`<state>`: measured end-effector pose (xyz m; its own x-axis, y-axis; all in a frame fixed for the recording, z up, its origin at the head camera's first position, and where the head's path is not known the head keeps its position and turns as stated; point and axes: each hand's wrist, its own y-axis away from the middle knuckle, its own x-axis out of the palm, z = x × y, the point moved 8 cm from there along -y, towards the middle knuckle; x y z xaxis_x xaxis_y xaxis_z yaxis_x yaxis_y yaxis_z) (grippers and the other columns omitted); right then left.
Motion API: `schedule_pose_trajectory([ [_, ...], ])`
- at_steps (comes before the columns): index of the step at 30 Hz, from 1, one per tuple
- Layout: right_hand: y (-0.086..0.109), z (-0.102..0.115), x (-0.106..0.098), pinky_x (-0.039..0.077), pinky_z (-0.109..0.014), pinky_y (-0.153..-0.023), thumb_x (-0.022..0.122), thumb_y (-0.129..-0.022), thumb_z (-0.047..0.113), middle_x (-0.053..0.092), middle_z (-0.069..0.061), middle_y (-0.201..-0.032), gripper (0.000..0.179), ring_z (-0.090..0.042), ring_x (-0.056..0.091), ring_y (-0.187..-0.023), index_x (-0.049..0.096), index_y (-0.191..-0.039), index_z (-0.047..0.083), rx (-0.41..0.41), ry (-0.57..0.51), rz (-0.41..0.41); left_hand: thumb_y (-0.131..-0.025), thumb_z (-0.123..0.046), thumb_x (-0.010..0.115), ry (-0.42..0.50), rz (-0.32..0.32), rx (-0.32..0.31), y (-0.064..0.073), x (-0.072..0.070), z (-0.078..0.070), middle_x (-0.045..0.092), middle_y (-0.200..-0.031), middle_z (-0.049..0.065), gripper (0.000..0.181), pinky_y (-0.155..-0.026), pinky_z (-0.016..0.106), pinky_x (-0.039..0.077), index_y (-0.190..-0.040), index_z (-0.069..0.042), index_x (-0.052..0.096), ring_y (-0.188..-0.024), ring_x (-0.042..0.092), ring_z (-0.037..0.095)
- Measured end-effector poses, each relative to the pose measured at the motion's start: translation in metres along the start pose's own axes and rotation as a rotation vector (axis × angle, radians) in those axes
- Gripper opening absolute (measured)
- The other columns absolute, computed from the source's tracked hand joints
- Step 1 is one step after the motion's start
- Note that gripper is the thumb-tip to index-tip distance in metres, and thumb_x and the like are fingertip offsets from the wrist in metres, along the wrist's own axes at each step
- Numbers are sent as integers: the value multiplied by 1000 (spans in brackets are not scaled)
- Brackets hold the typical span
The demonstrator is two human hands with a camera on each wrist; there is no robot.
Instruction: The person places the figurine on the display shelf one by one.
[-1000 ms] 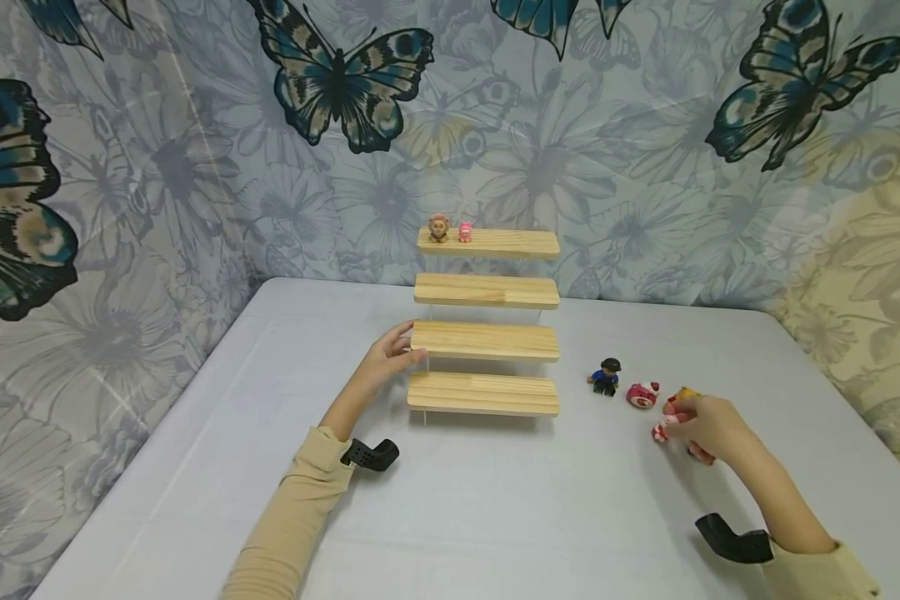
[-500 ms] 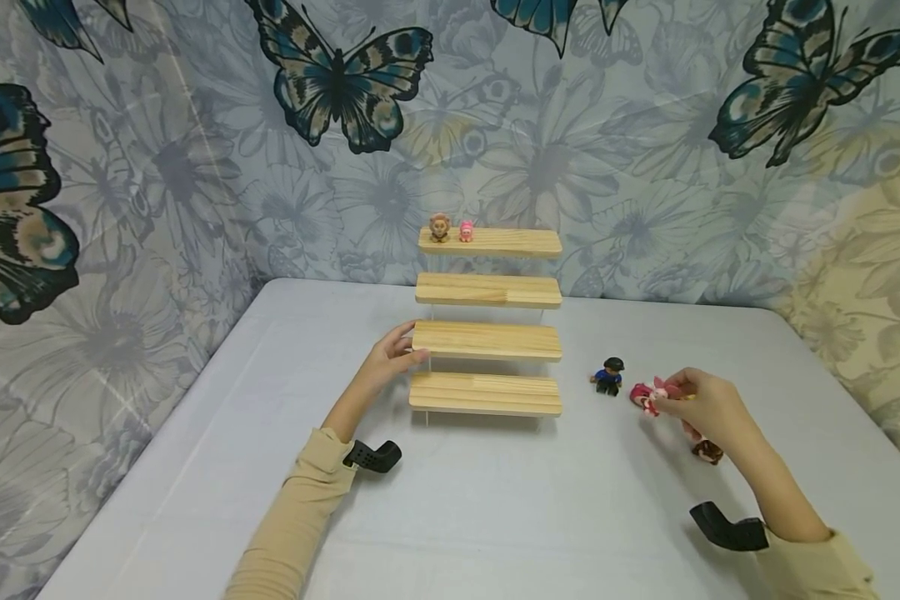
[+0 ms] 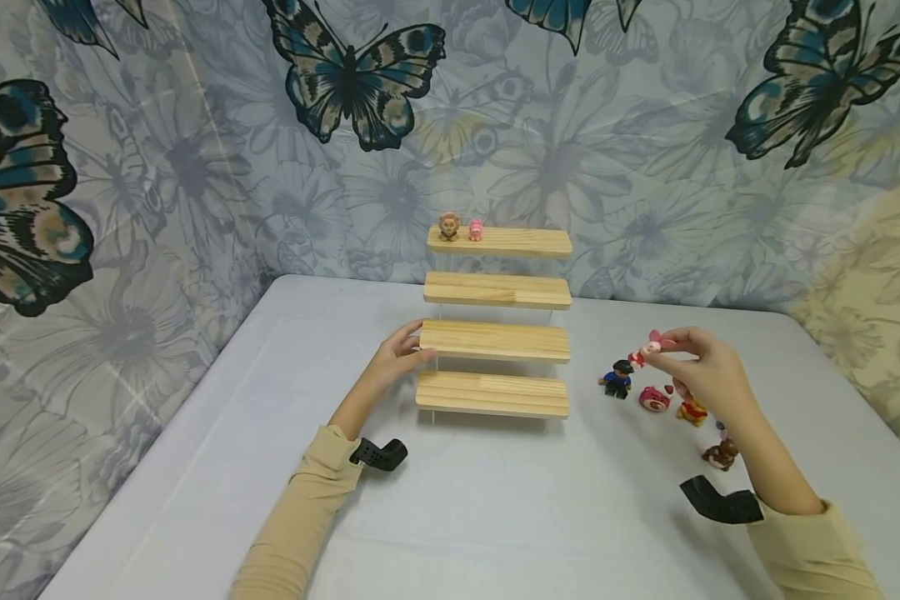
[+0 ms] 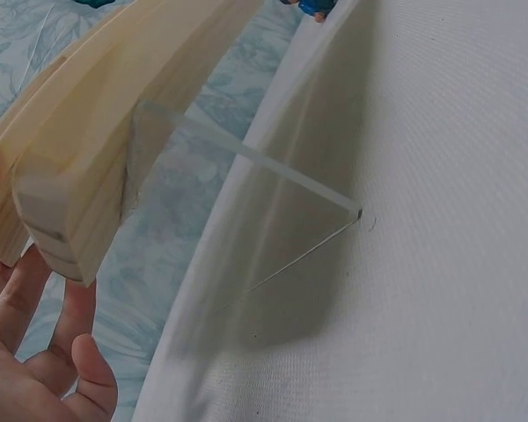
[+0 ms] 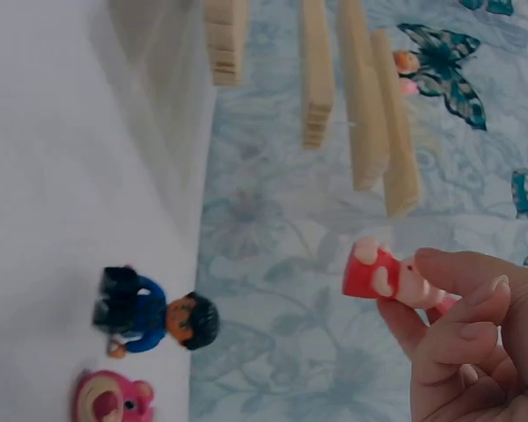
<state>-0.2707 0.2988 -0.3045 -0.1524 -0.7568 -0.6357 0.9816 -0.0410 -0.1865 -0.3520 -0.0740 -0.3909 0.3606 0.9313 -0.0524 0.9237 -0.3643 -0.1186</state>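
My left hand (image 3: 393,362) holds the left end of the tiered wooden display shelf (image 3: 495,342) at its second tier from the bottom. In the left wrist view, several fingertips (image 4: 37,264) touch the wood near the end of a board. Raised above the table, a pink piglet figurine (image 5: 374,272) in red is pinched between the thumb and fingers of my right hand (image 3: 708,371). Below and around that hand lie a policeman-like figure (image 3: 617,379) in blue and black, a pink bear figurine (image 3: 654,399), a yellow-and-red figurine (image 3: 692,412) and a brown figurine (image 3: 721,455).
A lion figurine (image 3: 448,226) and a small pink figurine (image 3: 476,230) stand at the left of the top tier. The white-covered table (image 3: 495,517) meets a butterfly-patterned cloth backdrop (image 3: 645,183). Clear supports (image 4: 255,158) carry the boards.
My right hand has picked the piglet figurine up from the group and moved it up and towards the back left. The left hand stays at the shelf. The head view has shifted slightly.
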Motion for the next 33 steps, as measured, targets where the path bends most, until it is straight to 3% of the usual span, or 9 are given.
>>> schedule_pose_trajectory([
  [7, -16, 22, -7, 33, -30, -37, 64, -82, 34, 56, 12, -90, 45, -15, 41, -38, 50, -113, 4, -12, -87, -70, -85, -18, 62, -8, 3, -4, 0, 1, -2, 55, -116, 15, 66, -88, 46, 35, -141, -9, 28, -99, 51, 24],
  [12, -26, 32, -5, 34, -28, -38, 67, -80, 33, 59, 12, -88, 41, -13, 40, -39, 52, -109, 7, -10, -170, -105, -86, -15, 61, 3, -5, -31, 0, -1, -2, 53, -118, 17, 63, -90, 49, 32, -140, -11, 29, -98, 51, 25],
  [17, -35, 38, 1, 35, -23, -38, 70, -79, 22, 61, 6, -82, 34, -10, 38, -39, 53, -103, 4, -3, -414, -121, -86, -9, 58, -4, -1, -28, 3, -1, -11, 52, -118, 20, 63, -87, 53, 31, -140, -7, 27, -95, 51, 23],
  [21, -45, 49, 7, 32, -22, -36, 70, -79, 15, 61, 3, -82, 29, -10, 37, -38, 55, -100, 4, -51, -524, -135, -86, -8, 57, -25, 1, -32, 9, 2, -22, 52, -118, 21, 62, -85, 55, 30, -140, -5, 26, -93, 52, 21],
  [28, -64, 70, 16, 32, -21, -36, 69, -79, 13, 60, 1, -86, 26, -10, 37, -37, 57, -100, 4, -152, -504, -126, -87, -9, 57, -36, 10, -17, 12, 6, -28, 53, -117, 21, 61, -82, 52, 31, -140, -4, 27, -92, 50, 19],
  [33, -80, 81, 20, 33, -21, -37, 68, -80, 14, 60, 2, -87, 26, -10, 38, -38, 57, -102, 6, -169, -480, -110, -86, -11, 58, -9, 11, -8, 7, 4, -19, 52, -118, 21, 62, -88, 54, 31, -140, -6, 28, -94, 52, 23],
])
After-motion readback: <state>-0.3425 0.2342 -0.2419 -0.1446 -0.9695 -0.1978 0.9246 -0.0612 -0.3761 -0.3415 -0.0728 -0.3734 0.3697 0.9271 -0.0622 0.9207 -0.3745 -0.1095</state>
